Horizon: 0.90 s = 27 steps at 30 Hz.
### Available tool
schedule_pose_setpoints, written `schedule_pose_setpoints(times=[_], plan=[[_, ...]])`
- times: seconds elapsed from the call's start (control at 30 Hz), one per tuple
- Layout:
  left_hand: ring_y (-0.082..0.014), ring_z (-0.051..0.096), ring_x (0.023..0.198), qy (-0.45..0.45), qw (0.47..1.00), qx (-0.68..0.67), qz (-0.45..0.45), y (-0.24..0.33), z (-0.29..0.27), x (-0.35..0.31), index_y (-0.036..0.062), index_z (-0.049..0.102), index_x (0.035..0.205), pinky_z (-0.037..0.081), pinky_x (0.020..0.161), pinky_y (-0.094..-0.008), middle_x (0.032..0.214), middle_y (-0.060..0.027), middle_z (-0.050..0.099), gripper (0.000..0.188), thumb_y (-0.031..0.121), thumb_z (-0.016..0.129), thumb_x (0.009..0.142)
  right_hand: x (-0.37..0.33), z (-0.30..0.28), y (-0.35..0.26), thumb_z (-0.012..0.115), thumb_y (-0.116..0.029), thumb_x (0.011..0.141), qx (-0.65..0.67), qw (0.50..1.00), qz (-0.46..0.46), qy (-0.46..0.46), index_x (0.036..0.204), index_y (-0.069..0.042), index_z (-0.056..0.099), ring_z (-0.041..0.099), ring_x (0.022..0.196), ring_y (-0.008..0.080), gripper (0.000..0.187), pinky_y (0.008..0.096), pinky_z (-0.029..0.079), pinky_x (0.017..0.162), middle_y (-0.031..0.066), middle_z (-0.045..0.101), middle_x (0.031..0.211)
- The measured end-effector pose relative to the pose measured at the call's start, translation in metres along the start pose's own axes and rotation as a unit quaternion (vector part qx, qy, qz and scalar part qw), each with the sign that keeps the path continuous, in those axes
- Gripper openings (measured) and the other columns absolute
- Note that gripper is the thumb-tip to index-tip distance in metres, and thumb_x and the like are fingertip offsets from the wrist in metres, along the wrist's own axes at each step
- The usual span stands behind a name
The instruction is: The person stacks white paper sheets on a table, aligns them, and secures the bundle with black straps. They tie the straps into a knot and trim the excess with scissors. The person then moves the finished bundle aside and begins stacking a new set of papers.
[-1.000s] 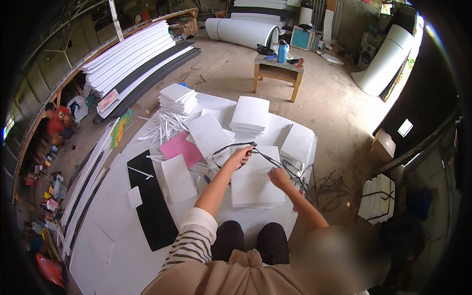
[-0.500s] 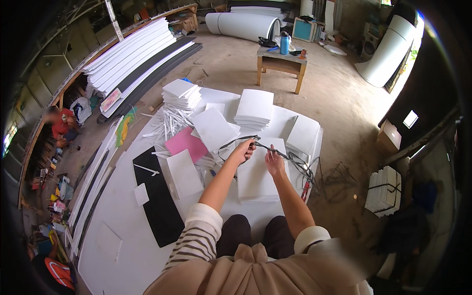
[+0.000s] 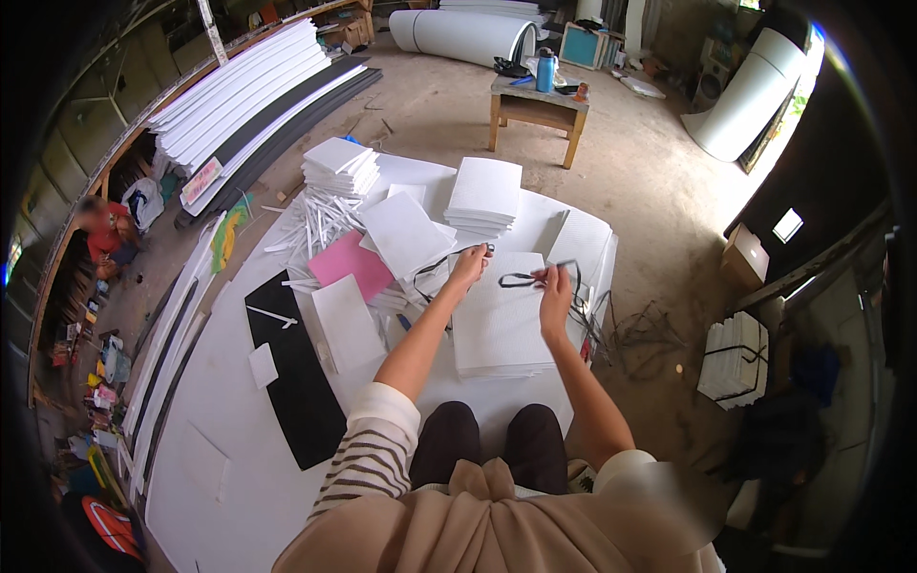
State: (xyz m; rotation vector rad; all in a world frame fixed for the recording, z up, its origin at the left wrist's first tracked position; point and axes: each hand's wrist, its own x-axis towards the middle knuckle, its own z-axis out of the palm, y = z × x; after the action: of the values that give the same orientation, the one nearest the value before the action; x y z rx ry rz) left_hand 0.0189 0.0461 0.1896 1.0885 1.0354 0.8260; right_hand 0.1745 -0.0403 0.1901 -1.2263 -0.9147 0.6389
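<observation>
My left hand (image 3: pixel 469 265) is closed on a black cord, part of which hangs in a loose curve below it over the white sheets. To the right, my right hand (image 3: pixel 554 289) grips another length of black cord (image 3: pixel 517 280), which sticks out to its left as a narrow loop. More cord trails from that hand toward the table's right edge. A gap separates the hands, and I cannot tell whether the two cords are one piece. Beneath them lies a squared stack of white foam sheets (image 3: pixel 504 329). A pink sheet (image 3: pixel 351 267) lies left of my left hand.
Other white stacks (image 3: pixel 485 191) stand along the far side of the white table (image 3: pixel 205 458). White strips (image 3: pixel 320 224) are heaped at the left, beside a black sheet (image 3: pixel 296 382). Right of the table, tangled black cord (image 3: pixel 645 327) and a tied white bundle (image 3: pixel 734 359) lie on the floor.
My hands have moved apart: the left went up and slightly left, the right moved rightward. The cord that stretched between them now shows as a separate loop at my right hand.
</observation>
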Motion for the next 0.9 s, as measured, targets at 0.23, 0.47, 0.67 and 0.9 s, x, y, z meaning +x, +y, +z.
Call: schedule_pose_setpoints(times=[0.23, 0.47, 0.67, 0.9], plan=[[-0.0079, 0.045, 0.06, 0.026, 0.978, -0.095, 0.184, 0.011, 0.015, 0.002, 0.0036, 0.045, 0.086, 0.038, 0.059, -0.02, 0.067, -0.0004, 0.047, 0.023, 0.023, 0.035, 0.091, 0.078, 0.023, -0.028, 0.039, -0.024, 0.088, -0.106, 0.988, 0.029, -0.113, 0.083, -0.002, 0.046, 0.045, 0.04, 0.0146, 0.024, 0.0301, 0.04, 0.039, 0.008, 0.049, 0.056], [-0.011, 0.056, 0.079, -0.044, 0.966, 0.074, 0.242, 0.02, 0.01, 0.02, -0.001, 0.055, 0.088, 0.041, 0.076, -0.0249, 0.089, -0.0057, 0.062, 0.015, 0.011, 0.048, 0.083, 0.075, 0.047, 0.038, 0.049, -0.03, 0.08, -0.345, 0.787, 0.14, -0.492, 0.108, 0.0, 0.048, 0.049, 0.056, 0.0157, 0.041, 0.0256, 0.04, 0.042, 0.0067, 0.05, 0.071], [-0.0095, 0.055, 0.067, -0.101, 0.958, 0.195, 0.187, 0.025, 0.005, 0.031, 0.001, 0.062, 0.089, 0.044, 0.061, -0.0229, 0.074, -0.0025, 0.061, 0.019, 0.017, 0.057, 0.079, 0.068, 0.053, 0.031, 0.042, -0.028, 0.088, -0.132, 0.881, 0.177, -0.418, 0.074, -0.007, 0.045, 0.029, 0.046, 0.006, 0.025, 0.0224, 0.024, 0.04, -0.0043, 0.033, 0.055], [-0.0218, 0.058, 0.064, -0.076, 0.897, 0.404, 0.161, 0.028, -0.002, 0.025, 0.0061, 0.06, 0.092, 0.044, 0.06, -0.0303, 0.073, -0.0119, 0.061, 0.025, 0.026, 0.046, 0.084, 0.081, 0.037, 0.049, 0.039, -0.046, 0.085, -0.162, 0.892, 0.191, -0.377, 0.063, -0.003, 0.053, 0.042, 0.043, 0.0116, 0.05, 0.0264, 0.036, 0.041, 0.0014, 0.042, 0.049]])
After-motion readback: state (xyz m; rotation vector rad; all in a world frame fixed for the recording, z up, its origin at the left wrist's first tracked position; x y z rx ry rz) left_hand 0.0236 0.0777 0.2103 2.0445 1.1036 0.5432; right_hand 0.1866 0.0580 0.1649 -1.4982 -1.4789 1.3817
